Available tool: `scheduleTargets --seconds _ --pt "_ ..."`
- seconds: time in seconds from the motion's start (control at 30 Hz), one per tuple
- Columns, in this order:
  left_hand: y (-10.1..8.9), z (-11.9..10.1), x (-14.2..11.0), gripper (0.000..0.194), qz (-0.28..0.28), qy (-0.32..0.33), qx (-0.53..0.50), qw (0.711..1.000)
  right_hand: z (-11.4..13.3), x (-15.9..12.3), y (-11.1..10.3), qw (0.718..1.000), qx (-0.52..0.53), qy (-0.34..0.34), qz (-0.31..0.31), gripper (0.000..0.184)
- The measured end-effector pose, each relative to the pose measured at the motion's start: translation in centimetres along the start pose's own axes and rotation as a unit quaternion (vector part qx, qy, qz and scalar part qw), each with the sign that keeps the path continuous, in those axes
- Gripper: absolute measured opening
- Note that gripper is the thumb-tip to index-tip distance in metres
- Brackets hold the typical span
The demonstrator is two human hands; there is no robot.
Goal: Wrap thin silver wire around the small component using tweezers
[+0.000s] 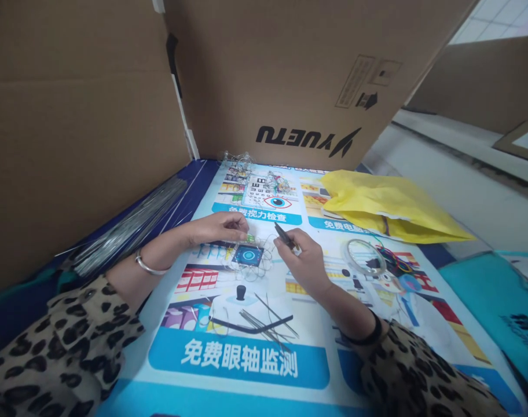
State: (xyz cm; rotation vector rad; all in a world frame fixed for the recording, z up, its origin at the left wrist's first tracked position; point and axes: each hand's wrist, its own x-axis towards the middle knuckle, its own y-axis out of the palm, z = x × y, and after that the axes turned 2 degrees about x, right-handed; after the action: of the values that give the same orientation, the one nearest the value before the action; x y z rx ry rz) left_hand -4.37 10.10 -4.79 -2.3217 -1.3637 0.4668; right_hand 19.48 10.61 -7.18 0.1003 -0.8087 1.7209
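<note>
My left hand is pinched on a small green bead strung with thin clear wire. My right hand is closed around dark pliers, whose tip points toward the bead. The two hands sit a few centimetres apart above a printed poster that covers the table. Loops of thin wire hang below and between the hands. Both sleeves are leopard print; a silver bangle circles the left wrist.
Loose metal wire pieces lie on the poster near me. A bundle of silver wires lies at the left. A yellow plastic bag and a clear tape roll sit at the right. Cardboard walls stand behind.
</note>
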Motion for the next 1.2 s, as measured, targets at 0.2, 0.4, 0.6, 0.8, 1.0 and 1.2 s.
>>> scheduleTargets --seconds 0.2,0.4,0.6,0.8,1.0,1.2 --pt "0.3 -0.3 0.1 0.033 0.011 -0.008 0.035 0.999 -0.2 0.0 0.1 1.0 -0.003 -0.01 -0.018 0.009" --pt "0.4 -0.3 0.2 0.033 0.009 -0.007 0.015 1.0 -0.2 -0.1 0.1 1.0 -0.002 -0.015 -0.013 0.01" --pt "0.5 0.0 -0.1 0.032 0.009 -0.007 -0.046 0.999 -0.3 -0.1 0.2 0.999 -0.002 -0.029 -0.015 0.008" --pt "0.7 0.0 -0.7 0.029 0.004 0.004 -0.079 0.997 -0.3 -0.1 0.1 0.999 -0.003 -0.044 -0.018 0.008" --pt "0.9 -0.1 -0.9 0.027 0.001 0.014 -0.077 0.997 -0.3 -0.2 0.1 0.999 -0.007 -0.053 -0.008 0.009" --pt "1.0 0.0 -0.9 0.021 0.003 0.025 -0.093 0.995 0.0 -0.2 0.0 0.998 -0.008 -0.06 0.006 0.011"
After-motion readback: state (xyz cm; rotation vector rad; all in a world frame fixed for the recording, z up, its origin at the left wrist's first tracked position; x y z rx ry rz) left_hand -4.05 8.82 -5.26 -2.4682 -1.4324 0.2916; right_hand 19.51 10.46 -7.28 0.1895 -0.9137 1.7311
